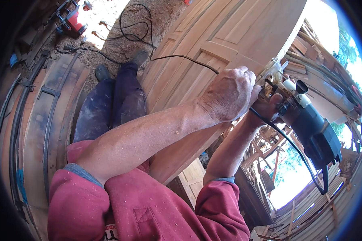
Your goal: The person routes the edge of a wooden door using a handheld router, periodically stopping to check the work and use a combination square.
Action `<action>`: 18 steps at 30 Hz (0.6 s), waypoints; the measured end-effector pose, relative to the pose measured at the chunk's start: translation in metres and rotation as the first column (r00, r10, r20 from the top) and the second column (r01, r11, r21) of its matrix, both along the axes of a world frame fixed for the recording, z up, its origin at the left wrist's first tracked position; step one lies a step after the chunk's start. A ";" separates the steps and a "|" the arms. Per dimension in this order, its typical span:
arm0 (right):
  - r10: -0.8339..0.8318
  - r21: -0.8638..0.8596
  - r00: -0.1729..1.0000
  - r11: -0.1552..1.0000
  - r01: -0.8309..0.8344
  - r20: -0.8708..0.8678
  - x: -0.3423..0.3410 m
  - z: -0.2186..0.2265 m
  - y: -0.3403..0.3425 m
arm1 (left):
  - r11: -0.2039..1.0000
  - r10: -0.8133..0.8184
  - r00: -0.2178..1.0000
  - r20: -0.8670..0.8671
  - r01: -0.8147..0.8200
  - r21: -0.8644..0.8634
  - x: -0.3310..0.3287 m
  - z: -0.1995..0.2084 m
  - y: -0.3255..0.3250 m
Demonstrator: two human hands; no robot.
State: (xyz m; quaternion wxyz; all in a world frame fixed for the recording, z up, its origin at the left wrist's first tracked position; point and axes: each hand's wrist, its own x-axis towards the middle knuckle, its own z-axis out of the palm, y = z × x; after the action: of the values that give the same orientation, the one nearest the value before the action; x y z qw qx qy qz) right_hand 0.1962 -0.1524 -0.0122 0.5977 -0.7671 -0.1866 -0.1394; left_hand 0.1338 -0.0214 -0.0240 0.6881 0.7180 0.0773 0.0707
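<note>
A dark blue-green electric router with a cream base is pressed against the edge of a large panelled wooden door. My left hand is closed over the tool's base near the door edge. My right hand grips the router body from below, partly hidden behind the left hand. The tool's black cord loops down from it to the right. Both forearms carry sawdust and the red sleeves are pushed up.
My legs in dark trousers and shoes stand on a sawdust-covered floor. A red power tool and tangled black cables lie at the top left. Curved wooden frames lie on the left. Stacked timber fills the right.
</note>
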 end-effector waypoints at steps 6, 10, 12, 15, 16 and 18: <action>-0.015 0.017 0.999 1.000 0.015 -0.031 0.001 0.000 0.003 | 1.000 0.008 1.000 -0.023 -0.008 0.008 0.000 -0.001 0.002; 0.006 0.031 0.999 1.000 -0.005 -0.054 0.002 0.003 0.002 | 0.998 -0.006 0.999 -0.034 0.004 -0.068 -0.003 0.002 0.003; -0.007 0.018 0.999 1.000 0.008 -0.049 0.003 0.002 0.002 | 0.998 0.007 0.999 -0.052 -0.010 -0.060 -0.003 0.001 0.002; -0.040 -0.010 0.998 0.999 0.040 -0.039 0.004 0.001 -0.002 | 1.000 0.007 1.000 -0.025 -0.007 -0.007 0.000 -0.001 0.001; -0.009 -0.025 1.000 1.000 0.008 -0.012 0.005 -0.001 -0.008 | 1.000 0.008 1.000 -0.024 -0.009 -0.009 -0.001 0.000 0.000; 0.025 -0.035 1.000 0.999 -0.024 0.017 0.006 -0.002 -0.005 | 0.998 0.007 1.000 -0.010 -0.007 -0.055 -0.003 0.001 0.002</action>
State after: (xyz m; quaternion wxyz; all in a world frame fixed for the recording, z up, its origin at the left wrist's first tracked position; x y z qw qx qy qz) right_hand 0.2020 -0.1569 -0.0143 0.5841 -0.7739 -0.2035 -0.1355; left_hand 0.1304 -0.0193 -0.0228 0.7069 0.6989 0.0853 0.0674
